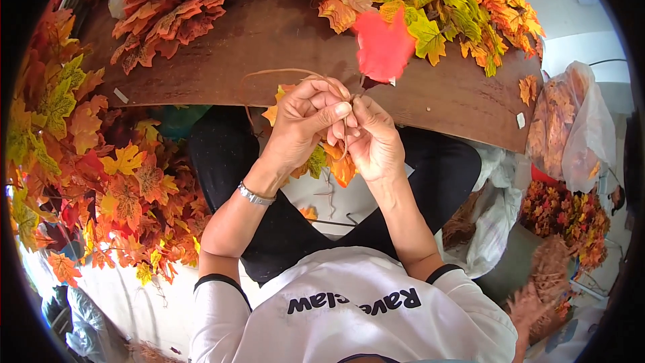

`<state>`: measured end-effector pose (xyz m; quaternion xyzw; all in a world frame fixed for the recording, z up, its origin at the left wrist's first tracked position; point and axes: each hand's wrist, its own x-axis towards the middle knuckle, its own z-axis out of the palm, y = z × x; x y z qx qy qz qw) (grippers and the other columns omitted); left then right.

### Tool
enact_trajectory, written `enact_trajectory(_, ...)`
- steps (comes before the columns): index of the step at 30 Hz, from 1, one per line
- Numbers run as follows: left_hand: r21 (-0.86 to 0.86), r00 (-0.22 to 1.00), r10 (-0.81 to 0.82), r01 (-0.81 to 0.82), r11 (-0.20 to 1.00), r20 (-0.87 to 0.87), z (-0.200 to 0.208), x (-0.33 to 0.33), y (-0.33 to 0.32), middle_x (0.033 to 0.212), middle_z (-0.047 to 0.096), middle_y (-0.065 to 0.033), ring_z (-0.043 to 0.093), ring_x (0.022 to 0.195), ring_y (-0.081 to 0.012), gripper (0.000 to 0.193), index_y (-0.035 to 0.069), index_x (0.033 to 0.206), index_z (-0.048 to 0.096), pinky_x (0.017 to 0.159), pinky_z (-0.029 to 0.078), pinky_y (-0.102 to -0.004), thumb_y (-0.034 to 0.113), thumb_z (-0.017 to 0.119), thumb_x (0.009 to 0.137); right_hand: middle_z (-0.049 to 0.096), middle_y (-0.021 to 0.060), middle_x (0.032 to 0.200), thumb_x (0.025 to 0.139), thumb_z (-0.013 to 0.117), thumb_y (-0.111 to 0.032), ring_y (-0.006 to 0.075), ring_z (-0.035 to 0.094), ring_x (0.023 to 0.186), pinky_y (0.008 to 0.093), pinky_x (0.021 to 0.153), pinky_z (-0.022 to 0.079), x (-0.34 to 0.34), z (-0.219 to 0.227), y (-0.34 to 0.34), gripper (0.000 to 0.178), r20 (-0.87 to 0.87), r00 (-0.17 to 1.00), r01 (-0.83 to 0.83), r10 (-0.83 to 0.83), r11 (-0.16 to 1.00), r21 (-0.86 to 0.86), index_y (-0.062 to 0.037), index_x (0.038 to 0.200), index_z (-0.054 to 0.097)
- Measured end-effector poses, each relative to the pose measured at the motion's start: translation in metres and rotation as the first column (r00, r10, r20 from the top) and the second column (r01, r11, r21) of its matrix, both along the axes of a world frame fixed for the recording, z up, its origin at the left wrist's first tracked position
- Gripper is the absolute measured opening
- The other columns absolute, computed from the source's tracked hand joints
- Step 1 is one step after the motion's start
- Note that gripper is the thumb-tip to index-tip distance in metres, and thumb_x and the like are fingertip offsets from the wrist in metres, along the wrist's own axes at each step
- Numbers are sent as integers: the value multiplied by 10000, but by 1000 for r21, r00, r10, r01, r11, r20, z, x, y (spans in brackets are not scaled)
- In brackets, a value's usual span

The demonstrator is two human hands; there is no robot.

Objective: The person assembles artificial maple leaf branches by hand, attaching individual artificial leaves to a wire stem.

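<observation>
My two hands meet at the table's near edge, fingertips close together. My left hand (306, 117), with a metal watch at the wrist, pinches a thin brown cord (279, 70) that loops out to the left over the table. My right hand (375, 140) is closed at the stem of a red artificial leaf (384, 44), which stands up above the fingers, slightly blurred. Orange and yellow-green artificial leaves (341, 165) hang below and behind my hands, apparently on the cord. Exactly how stem and cord meet is hidden by my fingers.
On the brown table (282, 40) lie a stack of orange-red leaves (171, 10) and a yellow-green leaf pile (437, 0). Leaf garlands (121, 181) hang at the left. A clear bag of leaves (571, 124) stands right; brown strands (551, 275) lie lower right beside a blurred hand-like shape.
</observation>
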<state>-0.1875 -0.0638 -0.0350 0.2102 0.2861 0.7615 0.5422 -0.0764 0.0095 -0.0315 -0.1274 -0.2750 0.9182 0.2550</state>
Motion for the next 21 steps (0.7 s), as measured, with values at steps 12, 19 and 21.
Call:
enact_trajectory(12, -75, 990, -11, 0, 997, -140, 5, -8, -6, 710, 586, -41, 530, 551, -52, 121, 5, 914, 528, 465, 400, -161, 91, 579, 846, 548, 87, 760, 818, 575, -8, 205, 569, 664, 373, 630, 504, 1, 6, -2, 95, 50, 996, 56, -71, 966, 254, 35, 896, 544)
enact_trajectory(19, 19, 851, 187, -203, 979, -490, 11, -7, -4, 714, 578, -26, 532, 570, -60, 96, 3, 856, 533, 500, 422, -182, 87, 578, 848, 557, 90, 927, 802, 578, 30, 143, 546, 758, 281, 700, 471, 9, -2, -11, 163, 130, 886, 247, -445, 690, 680, 30, 959, 534)
enact_trajectory(21, -6, 907, 205, -223, 975, -369, 12, -11, -4, 735, 582, -29, 541, 602, -71, 85, 0, 857, 542, 523, 439, -196, 78, 574, 849, 568, 85, 864, 825, 589, -49, 145, 557, 742, 292, 706, 472, 8, 6, -11, 140, 107, 966, 169, -236, 886, 431, 27, 929, 533)
